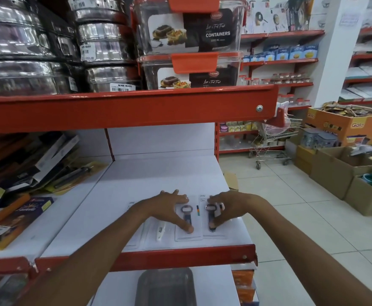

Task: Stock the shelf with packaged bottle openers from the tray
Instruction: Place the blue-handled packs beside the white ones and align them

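On the white shelf [158, 177], near its red front lip, lie packaged bottle openers side by side. My left hand [169, 206] presses on one pack with a dark-handled opener [188, 217], thumb at its lower end. My right hand [227, 209] rests on the neighbouring pack [212, 219], fingers at the opener's head and thumb near its base. A third pack with a white-handled tool [159, 231] lies left of them. The grey tray [166, 288] sits on the shelf below, partly hidden by the red lip.
Boxed kitchen tools [37, 164] are piled at the shelf's left. Steel tins [26, 51] and plastic containers [191, 34] fill the shelf above. Cardboard boxes [344, 168] and a shopping trolley [273, 140] stand on the tiled aisle to the right.
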Motion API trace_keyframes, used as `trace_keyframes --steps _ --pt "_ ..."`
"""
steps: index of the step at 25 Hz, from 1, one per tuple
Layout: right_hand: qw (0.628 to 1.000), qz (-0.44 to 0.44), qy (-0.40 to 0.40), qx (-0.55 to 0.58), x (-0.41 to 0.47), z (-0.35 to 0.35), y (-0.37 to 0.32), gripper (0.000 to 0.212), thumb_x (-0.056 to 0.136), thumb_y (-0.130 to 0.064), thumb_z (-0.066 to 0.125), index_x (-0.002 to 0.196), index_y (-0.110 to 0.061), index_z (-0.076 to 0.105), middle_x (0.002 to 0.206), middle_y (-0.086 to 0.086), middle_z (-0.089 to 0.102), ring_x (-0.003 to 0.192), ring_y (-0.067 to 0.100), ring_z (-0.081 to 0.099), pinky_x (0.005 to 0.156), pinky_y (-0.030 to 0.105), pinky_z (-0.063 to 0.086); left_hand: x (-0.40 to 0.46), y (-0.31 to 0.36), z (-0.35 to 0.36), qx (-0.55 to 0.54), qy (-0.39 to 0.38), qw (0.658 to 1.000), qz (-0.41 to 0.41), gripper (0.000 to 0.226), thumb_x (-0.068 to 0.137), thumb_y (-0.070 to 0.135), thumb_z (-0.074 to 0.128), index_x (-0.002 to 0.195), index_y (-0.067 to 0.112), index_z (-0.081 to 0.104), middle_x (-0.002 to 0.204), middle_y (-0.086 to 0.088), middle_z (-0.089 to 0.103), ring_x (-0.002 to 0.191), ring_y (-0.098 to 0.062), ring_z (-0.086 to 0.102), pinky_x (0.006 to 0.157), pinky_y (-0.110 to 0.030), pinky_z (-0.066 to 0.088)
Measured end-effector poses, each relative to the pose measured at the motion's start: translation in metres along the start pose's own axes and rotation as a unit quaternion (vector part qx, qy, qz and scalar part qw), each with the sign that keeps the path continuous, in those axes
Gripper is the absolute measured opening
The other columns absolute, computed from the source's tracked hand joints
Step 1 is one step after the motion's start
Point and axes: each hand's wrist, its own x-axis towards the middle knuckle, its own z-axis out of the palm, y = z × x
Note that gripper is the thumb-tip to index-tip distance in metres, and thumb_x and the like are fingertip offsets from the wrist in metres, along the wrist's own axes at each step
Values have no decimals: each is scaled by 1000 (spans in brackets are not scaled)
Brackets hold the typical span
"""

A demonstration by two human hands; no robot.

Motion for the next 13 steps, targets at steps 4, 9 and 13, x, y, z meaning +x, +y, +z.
trace_keyframes --steps 4,9,13 --pt "999 -16 -4 -28 -7 -4 -1 79 72 -54 74 139 -25 44 146 -1 47 131 24 44 108 42 39 -6 1 -2 22 -4 1000 2 113 52 82 72 148 42 28 166 5 5 152 -28 7 123 -50 14" --pt "998 -22 -20 -62 -14 0 4 85 65 -62 75 138 -32 43 145 -6 48 132 22 44 108 43 40 -17 7 5 19 9 1000 15 104 62 74 73 149 40 28 166 5 8 151 -28 11 121 -50 17" --pt "998 -28 -7 -64 -18 8 4 86 60 -70 72 134 -34 47 140 -8 54 127 21 50 104 43 44 -23 11 12 16 16 1000 19 105 58 79 71 147 43 30 165 6 10 152 -27 10 122 -53 17"
